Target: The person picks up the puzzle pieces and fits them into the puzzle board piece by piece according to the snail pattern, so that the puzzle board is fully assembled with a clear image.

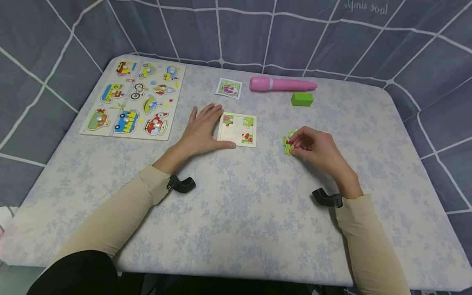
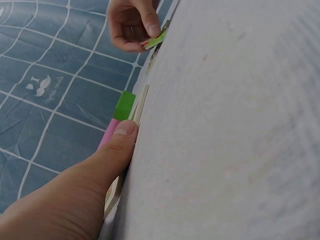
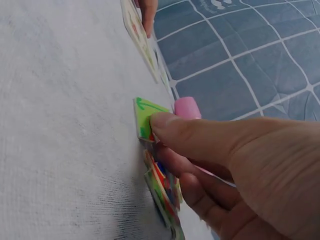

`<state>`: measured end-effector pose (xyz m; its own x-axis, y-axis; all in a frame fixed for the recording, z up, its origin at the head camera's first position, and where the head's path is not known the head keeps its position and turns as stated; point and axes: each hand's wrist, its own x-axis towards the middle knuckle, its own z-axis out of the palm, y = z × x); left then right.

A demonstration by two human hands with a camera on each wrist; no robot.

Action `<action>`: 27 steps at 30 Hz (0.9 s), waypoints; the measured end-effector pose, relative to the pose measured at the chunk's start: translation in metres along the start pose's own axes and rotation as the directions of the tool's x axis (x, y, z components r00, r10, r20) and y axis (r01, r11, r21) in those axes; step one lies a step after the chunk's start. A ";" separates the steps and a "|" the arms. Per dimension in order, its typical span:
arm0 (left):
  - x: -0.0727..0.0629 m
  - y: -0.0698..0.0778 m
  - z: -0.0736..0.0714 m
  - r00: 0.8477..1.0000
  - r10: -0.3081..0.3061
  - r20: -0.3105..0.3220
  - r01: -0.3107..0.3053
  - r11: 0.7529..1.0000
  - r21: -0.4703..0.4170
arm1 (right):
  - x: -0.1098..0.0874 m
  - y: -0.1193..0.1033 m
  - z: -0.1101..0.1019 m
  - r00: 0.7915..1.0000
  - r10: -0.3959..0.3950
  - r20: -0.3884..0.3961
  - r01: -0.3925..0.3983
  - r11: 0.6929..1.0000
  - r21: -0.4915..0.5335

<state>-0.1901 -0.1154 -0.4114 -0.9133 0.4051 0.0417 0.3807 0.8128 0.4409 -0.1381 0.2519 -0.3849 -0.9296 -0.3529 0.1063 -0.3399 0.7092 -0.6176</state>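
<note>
on the cloth-covered table, a peg board lies toward the far left corner and should be avoided by the left forearm. the left hand is spread wide, with its thumb against the near edge of a puzzle tray and its fingers about the tray's left edge; nothing is gripped. light, even pressure is advised, since the tray would probably be slid by a push from one side only. pieces are seated at the tray's far left, far right and near right corners; bare wood is shown toward its near left corner. farther right, between the tray and the table's right edge, loose pieces are heaped below the right hand. a green piece is pinched narrowly there between thumb and fingers; whether it is fully clear of the heap cannot be told. its printed face should be left visible so that its orientation can be checked, and it should be raised cleanly so that neighbouring pieces are not dragged along.
</note>
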 end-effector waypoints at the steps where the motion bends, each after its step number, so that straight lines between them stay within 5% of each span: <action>1: 0.000 0.000 0.000 1.000 0.001 -0.002 -0.001 1.000 -0.001 | 0.001 -0.001 0.000 1.000 0.007 -0.015 -0.007 1.000 0.011; 8: 0.000 -0.001 0.000 1.000 0.004 -0.008 -0.004 1.000 0.002 | 0.010 -0.006 0.003 0.998 -0.004 -0.068 0.015 0.987 0.161; 15: 0.001 -0.002 0.002 1.000 0.002 -0.005 -0.002 1.000 0.008 | 0.031 -0.026 0.011 0.996 0.033 -0.078 -0.018 0.982 0.190; 27: 0.000 0.000 0.001 1.000 0.011 -0.015 -0.011 1.000 0.007 | 0.079 -0.073 0.059 0.982 0.137 -0.131 -0.099 0.959 0.264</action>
<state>-0.1899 -0.1148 -0.4123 -0.9111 0.4078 0.0600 0.3917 0.8114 0.4337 -0.1781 0.1365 -0.3779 -0.9781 -0.1689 0.1219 -0.1965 0.5542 -0.8089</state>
